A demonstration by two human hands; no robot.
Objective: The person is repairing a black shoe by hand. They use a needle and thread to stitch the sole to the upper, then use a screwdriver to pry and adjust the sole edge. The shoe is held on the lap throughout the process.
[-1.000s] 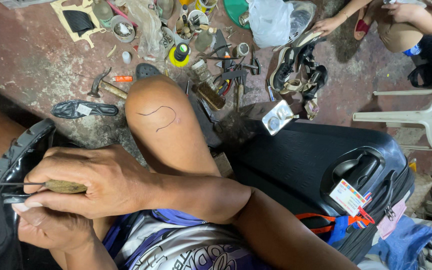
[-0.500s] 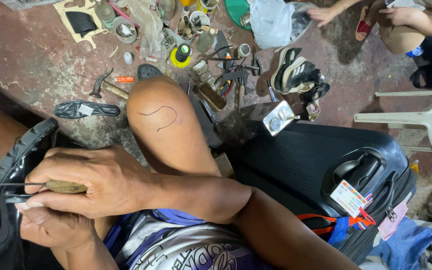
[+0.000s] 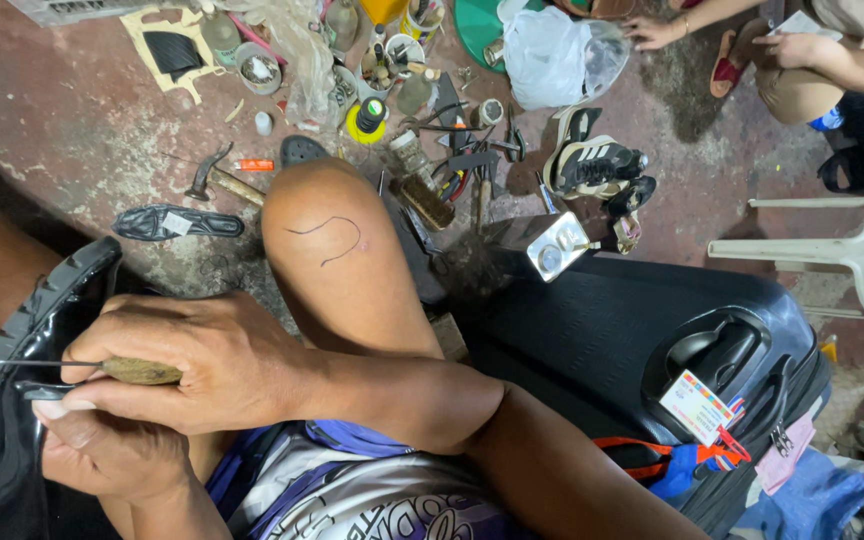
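The right hand (image 3: 187,365) is closed around an awl (image 3: 102,368), its fingers wrapped over the brown wooden handle while the thin metal shaft points left across the black shoe (image 3: 22,380). The left hand (image 3: 102,455) sits just under it, fingers curled shut against the shoe's edge, thumb pressed near the awl's handle. The shoe lies on the person's lap at the lower left, its ridged sole turned up; its lower part runs out of the picture. Where the awl's tip meets the shoe is too thin to make out, and most of the left hand's fingers are hidden under the right hand. A bare knee (image 3: 327,235) rises in the middle, with a dark thread (image 3: 330,232) curled on it. To the right lies a black suitcase (image 3: 632,350) with a tag (image 3: 697,408), cut off at the lower edge. The floor (image 3: 72,130) is worn reddish concrete, stained and patchy. On it, above the knee, lie a hammer (image 3: 214,180), a black insole (image 3: 177,222), a brush (image 3: 422,200), a yellow-based bottle (image 3: 367,118), small tins and pliers in a crowded heap that is hard to sort out. A pair of dark sneakers (image 3: 597,165) stands near a white plastic bag (image 3: 552,50). At the upper right another person's hands (image 3: 652,30) reach toward a sandal, and a white plastic chair (image 3: 842,250) stands at the right edge.
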